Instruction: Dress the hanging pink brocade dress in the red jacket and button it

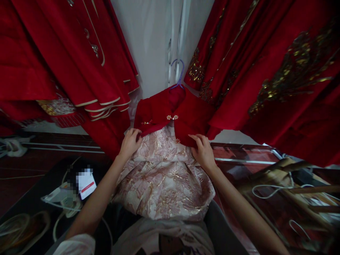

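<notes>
A short red jacket (156, 106) with flower-shaped beaded clasps (172, 117) at its front hangs on a purple hanger (181, 76). Below it spreads a pale pink and gold brocade skirt (159, 180), gathered in folds towards my lap. My left hand (130, 142) is closed on the jacket's lower edge at the left side. On the other side, my right hand (204, 151) pinches the lower edge of the jacket's right front, index finger lying along the cloth. Both thumbs are partly hidden.
Red garments (87, 46) hang at the left, and red garments with gold embroidery (281, 74) at the right. A white card (87, 184) and plastic bags lie on a black surface (34, 187) at left. A wooden rack (287, 198) with cords stands at right.
</notes>
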A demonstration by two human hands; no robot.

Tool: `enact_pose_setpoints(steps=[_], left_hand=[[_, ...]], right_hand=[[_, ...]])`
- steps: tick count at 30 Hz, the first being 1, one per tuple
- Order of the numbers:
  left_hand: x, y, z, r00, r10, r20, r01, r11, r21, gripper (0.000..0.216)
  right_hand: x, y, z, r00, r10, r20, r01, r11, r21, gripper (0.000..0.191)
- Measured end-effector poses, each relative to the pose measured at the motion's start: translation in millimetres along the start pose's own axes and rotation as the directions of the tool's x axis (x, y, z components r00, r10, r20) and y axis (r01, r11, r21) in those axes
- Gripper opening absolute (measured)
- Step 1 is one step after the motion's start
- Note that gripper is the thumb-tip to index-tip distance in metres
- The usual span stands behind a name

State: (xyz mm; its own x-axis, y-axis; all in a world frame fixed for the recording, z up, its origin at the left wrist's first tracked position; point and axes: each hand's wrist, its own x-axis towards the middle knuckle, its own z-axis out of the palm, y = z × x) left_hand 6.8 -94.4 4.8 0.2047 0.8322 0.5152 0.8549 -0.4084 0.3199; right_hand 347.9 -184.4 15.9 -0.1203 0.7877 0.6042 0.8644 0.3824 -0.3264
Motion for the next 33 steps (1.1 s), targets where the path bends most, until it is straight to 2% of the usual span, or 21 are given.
enact_pose_setpoints(steps=[3, 5, 6, 8, 11, 13, 15, 17, 20, 22, 25, 27, 30, 31, 33], left_hand=[[-8.3, -2.5, -11.8, 0.984, -0.172, 0.046, 0.176, 0.979, -0.103, 0.017], [-12.0, 8.5, -21.9, 0.974, -0.212, 0.078, 0.224, 0.950, -0.218, 0.022], [-13.8, 18.1, -26.3, 0.978, -0.184, 0.099, 0.205, 0.935, -0.289, 0.023], [-18.1, 43.7, -31.9, 0.982, -0.051, 0.181, 0.124, 0.899, -0.419, 0.019], [-27.1, 88.2, -30.3, 0.922, 0.108, 0.372, 0.077, 0.889, -0.451, 0.011], [-33.2, 113.6, -24.6, 0.909, 0.122, 0.399, 0.078, 0.890, -0.450, 0.007], [-38.1, 132.2, -17.8, 0.924, 0.088, 0.373, 0.104, 0.880, -0.464, 0.008], [-42.2, 144.9, -10.0, 0.946, 0.078, 0.315, 0.096, 0.859, -0.502, 0.014], [-49.3, 157.3, 7.2, 0.954, 0.108, 0.279, 0.045, 0.870, -0.491, 0.020], [-54.5, 161.9, 21.3, 0.933, 0.151, 0.326, -0.006, 0.913, -0.407, 0.022], [-57.8, 160.0, 33.7, 0.896, 0.247, 0.368, -0.125, 0.938, -0.325, 0.022], [-53.8, 150.6, 29.7, 0.882, 0.299, 0.363, -0.164, 0.919, -0.358, 0.017], [-38.5, 124.4, 10.7, 0.876, 0.310, 0.369, -0.093, 0.859, -0.503, 0.013], [-31.9, 113.4, 4.3, 0.896, 0.271, 0.351, -0.038, 0.835, -0.549, 0.015], [-17.8, 90.3, -4.0, 0.966, 0.110, 0.235, 0.045, 0.822, -0.568, 0.013]], right_hand=[[-5.2, 10.5, -5.7, 0.987, 0.155, 0.039, -0.159, 0.976, 0.147, 0.032], [-5.2, 12.0, -9.2, 0.971, 0.213, 0.112, -0.237, 0.924, 0.299, 0.022], [-4.0, 10.4, -10.4, 0.966, 0.212, 0.149, -0.253, 0.892, 0.374, 0.019], [0.9, 2.1, -11.5, 0.958, 0.157, 0.240, -0.260, 0.827, 0.499, 0.014], [13.5, -19.1, -11.7, 0.908, 0.030, 0.417, -0.307, 0.727, 0.615, 0.015], [25.0, -34.3, -12.7, 0.891, -0.002, 0.453, -0.332, 0.677, 0.657, 0.017], [38.1, -48.0, -15.0, 0.924, 0.055, 0.378, -0.319, 0.655, 0.685, 0.019], [51.5, -60.7, -17.7, 0.955, 0.164, 0.245, -0.292, 0.656, 0.697, 0.030], [68.8, -80.4, -15.6, 0.965, 0.255, 0.060, -0.230, 0.713, 0.663, 0.043], [77.3, -92.3, -5.4, 0.981, 0.194, -0.006, -0.155, 0.803, 0.576, 0.041], [85.2, -99.0, 23.9, 0.997, 0.068, 0.037, -0.077, 0.921, 0.381, 0.032], [87.4, -92.0, 47.5, 0.991, 0.047, 0.126, -0.081, 0.957, 0.279, 0.029], [86.1, -71.0, 74.9, 0.957, 0.088, 0.276, -0.151, 0.964, 0.217, 0.023], [84.7, -64.3, 79.9, 0.948, 0.108, 0.300, -0.178, 0.960, 0.216, 0.021], [81.3, -55.4, 83.4, 0.943, 0.142, 0.300, -0.215, 0.950, 0.225, 0.025]])
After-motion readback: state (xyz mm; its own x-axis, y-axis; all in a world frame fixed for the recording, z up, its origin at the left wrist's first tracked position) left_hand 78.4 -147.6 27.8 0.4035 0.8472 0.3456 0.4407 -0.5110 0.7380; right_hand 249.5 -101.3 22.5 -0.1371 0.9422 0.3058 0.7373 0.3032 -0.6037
